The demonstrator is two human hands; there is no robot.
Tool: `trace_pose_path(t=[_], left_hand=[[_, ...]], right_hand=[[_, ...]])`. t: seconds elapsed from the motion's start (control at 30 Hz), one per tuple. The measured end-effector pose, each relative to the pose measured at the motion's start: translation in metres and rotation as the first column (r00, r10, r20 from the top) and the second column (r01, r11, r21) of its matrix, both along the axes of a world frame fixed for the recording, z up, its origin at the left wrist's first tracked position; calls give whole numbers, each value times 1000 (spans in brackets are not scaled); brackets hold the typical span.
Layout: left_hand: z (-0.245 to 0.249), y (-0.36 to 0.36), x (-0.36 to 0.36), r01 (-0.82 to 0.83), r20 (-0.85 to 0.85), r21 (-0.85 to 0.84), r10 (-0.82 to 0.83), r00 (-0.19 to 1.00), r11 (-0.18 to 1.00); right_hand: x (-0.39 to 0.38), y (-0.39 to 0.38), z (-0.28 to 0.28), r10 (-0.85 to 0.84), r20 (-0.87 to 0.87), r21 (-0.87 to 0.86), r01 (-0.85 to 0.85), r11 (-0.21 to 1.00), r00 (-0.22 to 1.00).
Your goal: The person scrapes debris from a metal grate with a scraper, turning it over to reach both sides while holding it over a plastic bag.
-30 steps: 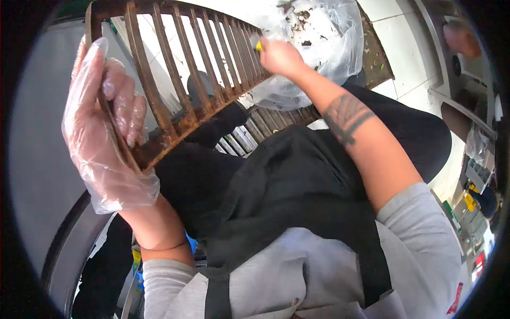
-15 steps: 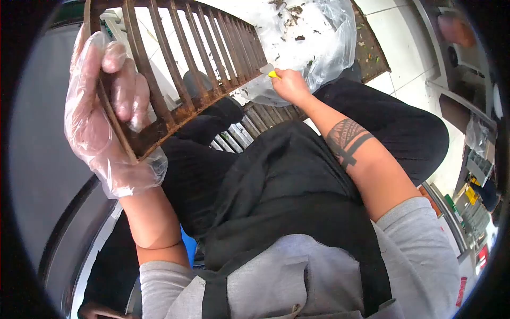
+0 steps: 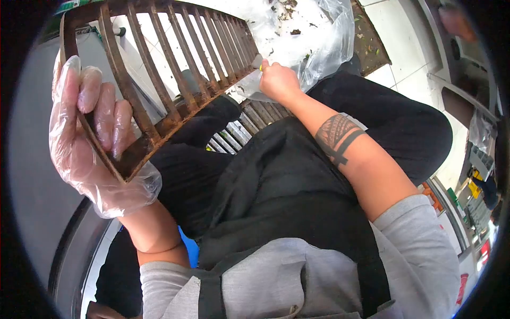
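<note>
My left hand (image 3: 79,151), in a clear plastic glove, has its fingers hooked through the near end of a rusty metal grate (image 3: 186,110). The grate is tilted up at the left, its row of bars running away toward the top middle. In my right hand (image 3: 279,83), which is bare, is a small scraper (image 3: 257,60) with a yellow handle mostly covered by my fist. Its grey blade is right at the far lower corner of the grate.
Beyond my right hand, a clear plastic bag (image 3: 334,48) lies with dark scraps on it. A slatted grate (image 3: 260,116) is low between my legs. White floor tiles (image 3: 388,24) extend to the right, and a grey panel (image 3: 32,122) stands at the left.
My left hand and the near end of the grate have shifted left and down. My right hand and the scraper have moved slightly left and up along with the far corner.
</note>
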State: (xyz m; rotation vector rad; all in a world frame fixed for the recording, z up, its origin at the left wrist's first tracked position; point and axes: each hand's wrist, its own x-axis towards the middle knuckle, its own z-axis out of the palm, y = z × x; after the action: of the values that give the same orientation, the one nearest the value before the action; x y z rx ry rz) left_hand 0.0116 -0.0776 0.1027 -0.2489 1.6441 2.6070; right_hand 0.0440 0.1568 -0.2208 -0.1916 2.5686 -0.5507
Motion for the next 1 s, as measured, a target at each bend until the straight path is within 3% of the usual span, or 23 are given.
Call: trace_pose_path(t=[0.03,0.27,0.33,0.43,0.57,0.77,0.87,0.93,1.0], left_hand=[[1,-3,-1,12,3,-2,-12,1000,1000],[4,-9,-3,45,47,-3,-45,998,999],[5,-12,-3,65,77,15,-66,995,998],[13,7,-1,-11,106,-87,21,994,996],[8,4,-2,-78,73,-59,82,994,995],[8,0,2,-67,95,-73,74,993,995],[8,5,1,-162,81,-145,175,981,976],[9,0,-2,-127,78,-141,139,987,982],[9,1,-1,-133,103,-168,152,983,977]], right_hand=[[0,-1,-5,4,-66,-2,-4,1000,998],[-18,-13,-2,-42,-38,-60,40,997,998],[-17,-12,13,-54,154,-45,62,997,987],[-19,-9,10,-25,113,-51,31,998,993],[-26,-13,7,-4,82,-57,9,998,997],[-32,-9,10,2,132,-57,6,998,991],[-45,-16,-4,11,100,-65,-4,998,995],[-35,-12,-18,-9,1,-88,9,996,1000],[-33,-12,-12,5,11,-62,-5,998,1000]])
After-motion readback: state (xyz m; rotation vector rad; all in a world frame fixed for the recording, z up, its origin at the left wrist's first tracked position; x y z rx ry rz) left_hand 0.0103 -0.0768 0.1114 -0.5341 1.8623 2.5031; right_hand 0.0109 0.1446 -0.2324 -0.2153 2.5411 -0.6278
